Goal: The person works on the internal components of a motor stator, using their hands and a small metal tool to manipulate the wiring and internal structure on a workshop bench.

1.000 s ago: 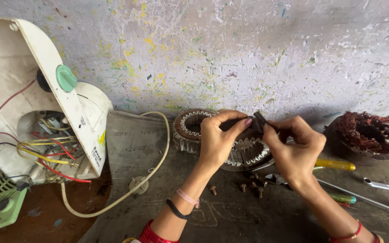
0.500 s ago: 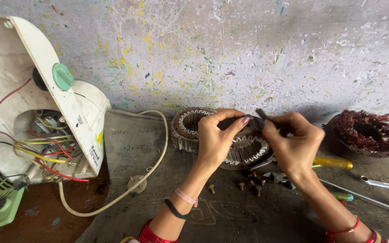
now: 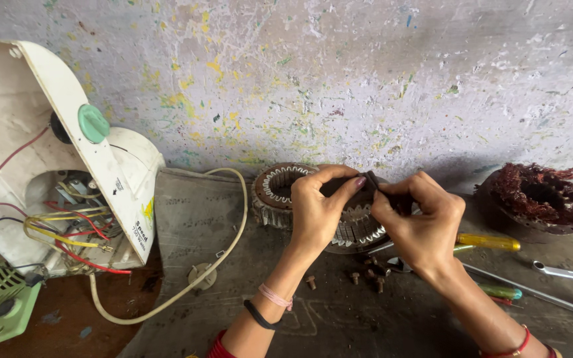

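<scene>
A round metal motor stator ring [image 3: 280, 192] with slotted teeth lies on the dark work surface by the wall. My left hand [image 3: 319, 209] and my right hand [image 3: 422, 225] meet just above its right side. Both pinch a small dark piece [image 3: 371, 180] between thumb and fingertips. My hands hide much of the ring's right half.
An opened white appliance housing [image 3: 101, 172] with coloured wires [image 3: 67, 229] stands at left, its cream cord [image 3: 187, 285] looping across the surface. Small screws [image 3: 366, 275] lie below the ring. A yellow-handled screwdriver [image 3: 489, 242], metal tools [image 3: 565, 273] and a copper winding bundle [image 3: 535, 199] sit at right.
Both hands have stayed over the stator ring with only slight finger shifts on the small dark piece. The view has drifted a little.
</scene>
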